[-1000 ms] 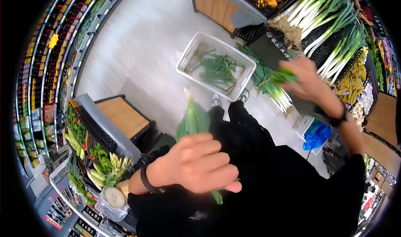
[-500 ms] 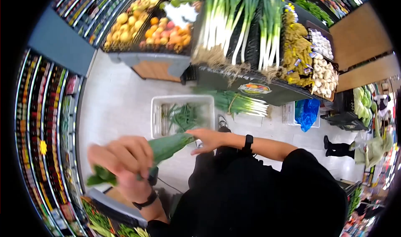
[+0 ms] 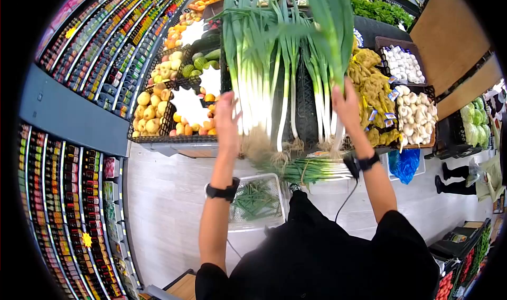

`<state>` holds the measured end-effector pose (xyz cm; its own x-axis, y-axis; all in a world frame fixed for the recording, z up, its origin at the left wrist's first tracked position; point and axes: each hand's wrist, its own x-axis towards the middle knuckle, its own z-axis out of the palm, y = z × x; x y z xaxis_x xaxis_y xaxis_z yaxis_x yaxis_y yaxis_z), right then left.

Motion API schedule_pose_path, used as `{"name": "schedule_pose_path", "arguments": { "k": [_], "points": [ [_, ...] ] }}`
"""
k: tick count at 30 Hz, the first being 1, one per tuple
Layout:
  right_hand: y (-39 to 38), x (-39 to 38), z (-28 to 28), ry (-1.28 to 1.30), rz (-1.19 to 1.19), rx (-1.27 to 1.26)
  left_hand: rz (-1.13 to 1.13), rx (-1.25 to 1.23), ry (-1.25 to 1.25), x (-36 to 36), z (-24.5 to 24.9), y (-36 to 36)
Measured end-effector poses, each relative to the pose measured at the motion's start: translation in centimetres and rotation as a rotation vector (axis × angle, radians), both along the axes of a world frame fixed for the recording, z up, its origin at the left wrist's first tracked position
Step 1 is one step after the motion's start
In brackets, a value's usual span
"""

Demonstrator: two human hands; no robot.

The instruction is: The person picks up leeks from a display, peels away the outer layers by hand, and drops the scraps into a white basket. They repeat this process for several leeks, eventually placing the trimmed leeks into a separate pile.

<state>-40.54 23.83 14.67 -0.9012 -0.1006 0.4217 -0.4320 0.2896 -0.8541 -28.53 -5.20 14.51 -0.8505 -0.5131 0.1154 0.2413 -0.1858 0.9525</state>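
Note:
My right hand (image 3: 346,107) is closed around a leek (image 3: 331,33), near where its white shank turns green. The leek stands out over the right part of the leek display, its broad leaves pointing to the far side and its roots toward me. My left hand (image 3: 227,123), somewhat blurred, is raised at the left edge of the rows of leeks (image 3: 259,99) with its fingers apart and nothing in them. Roots of the displayed leeks hang at the near edge, between my two hands.
On the floor are a white crate (image 3: 282,194) with green leaf scraps (image 3: 256,198) and a tied bundle of leeks (image 3: 322,169). Ginger-like roots in yellow netting (image 3: 369,70) and garlic (image 3: 415,112) lie to the right, fruit (image 3: 153,110) to the left. A person (image 3: 488,178) stands far right.
My hands have gone from over the floor at the left to the leek display. The left hand has let go of the leek; the right now holds it upright over the display.

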Motion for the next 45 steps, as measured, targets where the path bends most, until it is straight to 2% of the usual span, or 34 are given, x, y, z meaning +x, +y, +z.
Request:
{"name": "schedule_pose_path", "arguments": {
  "k": [1,2,3,4,5,7,9,10,11,14,15,17,19,20,22,23,25,26,27,28,29,30,31,32,33,35,37,38,39,41,45],
  "points": [
    [-0.3,-4.1,0.3,-0.037,-0.014,-0.073,-0.026,-0.072,-0.074,-2.4,-2.1,1.0],
    [-0.4,-8.7,-0.5,-0.017,-0.086,-0.038,-0.027,-0.245,-0.152,-4.7,-4.6,1.7],
    [-0.6,-12.5,-0.9,-0.095,-0.099,-0.063,-0.031,-0.42,-0.229,-7.0,-7.1,2.3],
    [-0.7,-16.0,-1.5,-0.173,-0.114,-0.089,-0.038,-0.494,-0.29,-9.2,-9.4,2.8],
    [-0.9,-19.6,-3.4,-0.194,-0.113,-0.088,-0.047,-0.569,-0.354,-10.9,-11.6,3.2],
    [-1.3,-25.4,-9.4,-0.067,-0.267,-0.061,-0.106,-0.664,-0.373,-13.5,-14.4,4.3],
    [-0.8,-27.3,-14.3,-0.152,-0.324,0.096,-0.123,-0.799,-0.34,-16.1,-17.7,4.9],
    [-0.7,-27.0,-15.8,-0.15,-0.345,0.157,-0.138,-0.806,-0.45,-17.4,-19.0,5.3],
    [-0.7,-26.1,-16.7,-0.146,-0.364,0.217,-0.138,-0.763,-0.453,-18.3,-20.3,5.6],
    [-1.0,-24.8,-17.3,-0.2,-0.379,0.238,-0.103,-0.878,-0.473,-20.6,-25.7,5.5],
    [-1.0,-24.5,-17.2,-0.248,-0.353,0.301,-0.153,-0.803,-0.528,-21.2,-27.3,5.3],
    [-0.9,-24.0,-16.5,-0.315,-0.271,0.399,-0.211,-0.732,-0.581,-21.8,-26.5,5.8],
    [-1.0,-23.3,-16.2,-0.246,-0.265,0.432,-0.216,-0.564,-0.695,-21.6,-20.0,7.1],
    [-1.1,-22.9,-15.9,-0.195,-0.293,0.462,-0.077,-0.534,-0.608,-21.3,-18.6,7.8],
    [-1.8,-21.1,-13.1,-0.113,-0.363,0.573,-0.073,-0.603,-0.622,-20.7,-17.9,6.9],
    [-2.3,-20.4,-11.2,0.063,-0.371,0.525,-0.078,-0.664,-0.63,-20.1,-17.6,6.4],
    [-4.6,-19.0,-9.7,0.023,-0.16,0.217,-0.101,-0.616,-0.732,-18.3,-14.6,6.1],
    [-6.0,-17.6,-8.7,-0.264,0.001,-0.092,-0.11,-0.621,-0.658,-16.8,-13.8,5.9],
    [-7.8,-16.7,-9.5,-0.357,0.086,-0.293,-0.124,-0.624,-0.587,-15.1,-12.9,5.9],
    [-9.6,-16.2,-10.8,-0.474,0.172,-0.375,-0.121,-0.637,-0.588,-13.7,-11.1,6.0],
    [-11.1,-15.7,-11.7,-0.592,0.259,-0.456,-0.169,-0.479,-0.672,-12.3,-8.7,6.1],
    [-12.1,-15.7,-11.8,-0.854,0.403,-0.636,-0.214,-0.316,-0.76,-10.4,-7.5,6.2],
    [-13.2,-15.8,-10.7,-1.118,0.553,-0.811,-0.206,-0.32,-0.771,-8.5,-7.5,5.9],
    [-13.5,-15.9,-9.6,-1.217,0.741,-1.007,-0.23,-0.418,-0.735,-6.7,-7.7,5.6],
    [-13.9,-15.8,-7.3,-1.374,0.77,-1.252,-0.255,-0.512,-0.704,-4.6,-8.1,5.4],
    [-15.2,-15.6,-7.9,-1.268,0.876,-1.306,-0.247,-0.467,-0.721,-1.2,-9.1,4.8],
    [-15.7,-14.6,-8.4,-1.286,0.87,-1.217,-0.229,-0.395,-0.651,1.7,-9.2,4.5],
    [-15.9,-14.3,-8.9,-1.29,0.896,-1.277,-0.154,-0.535,-0.601,3.0,-9.5,4.9],
    [-16.2,-13.7,-9.3,-1.298,0.925,-1.339,-0.143,-0.523,-0.61,4.7,-9.3,5.1],
    [-16.1,-12.6,-7.5,-1.298,0.7,-1.241,-0.225,-0.404,-0.756,7.6,-8.6,5.1],
    [-15.6,-11.7,-7.3,-1.22,0.644,-1.256,-0.274,-0.476,-0.782,15.6,-9.6,4.8]
  ]
}}
